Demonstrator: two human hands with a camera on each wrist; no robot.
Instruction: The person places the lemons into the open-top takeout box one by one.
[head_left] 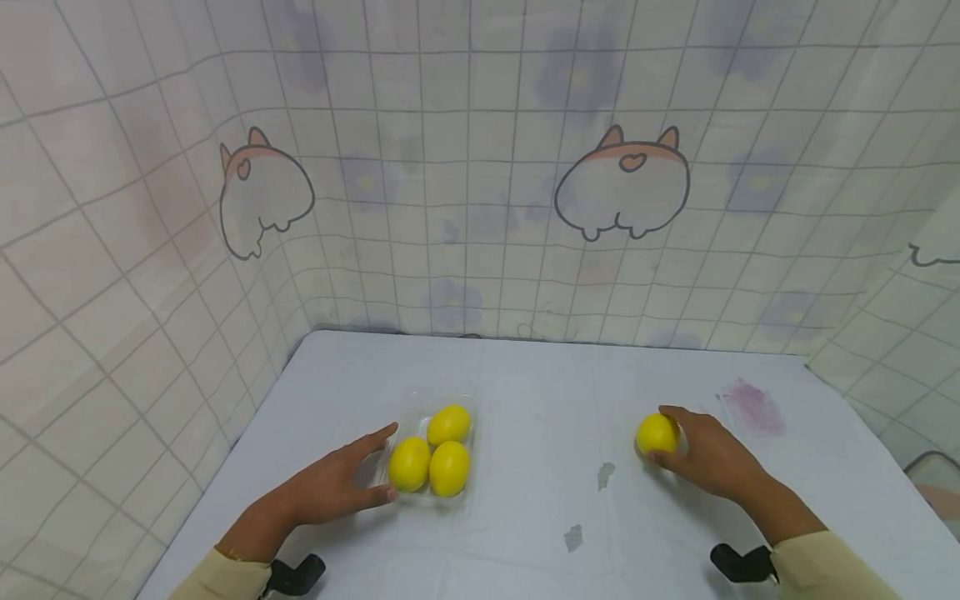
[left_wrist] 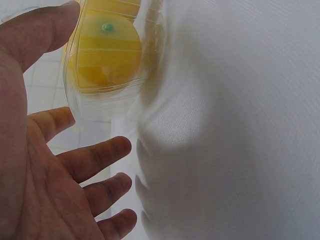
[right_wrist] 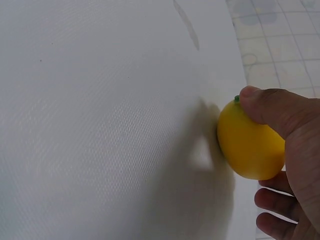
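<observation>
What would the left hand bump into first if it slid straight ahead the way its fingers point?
Probably the clear plastic tray holding three yellow lemons; the left hand already lies against its edge.

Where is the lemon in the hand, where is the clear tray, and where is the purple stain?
lemon (head_left: 656,432), head view, its middle.
clear tray (head_left: 415,401), head view, far left rim.
purple stain (head_left: 752,406), head view, its centre.

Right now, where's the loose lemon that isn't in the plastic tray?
In the head view the loose lemon sits on the table's right side, gripped by the right hand, near a purple stain.
</observation>
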